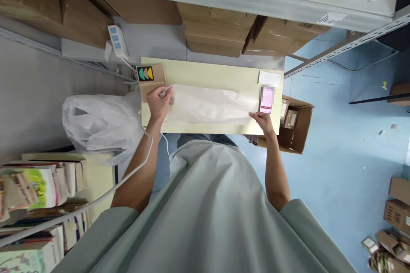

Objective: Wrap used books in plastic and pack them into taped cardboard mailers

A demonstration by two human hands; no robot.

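Note:
A long, thin, see-through white sheet (208,104) lies stretched across the pale yellow table (198,129); whether it is paper or plastic I cannot tell. My left hand (159,103) is closed on its left end, with fingers pinched at the upper corner. At the other end, my right hand (263,121) pinches the lower right corner. A brown-covered book (159,73) with a coloured patch sits partly behind my left hand. Just above my right hand lies a phone (266,99) with a lit screen, and above that a white card (269,79).
Cardboard boxes (218,30) line the shelf behind the table. A power strip (118,42) stands at the back left. White plastic bags (102,121) bulge at left, above stacked books (41,185). An open carton (296,130) is at right. A white cable (105,194) crosses my left arm.

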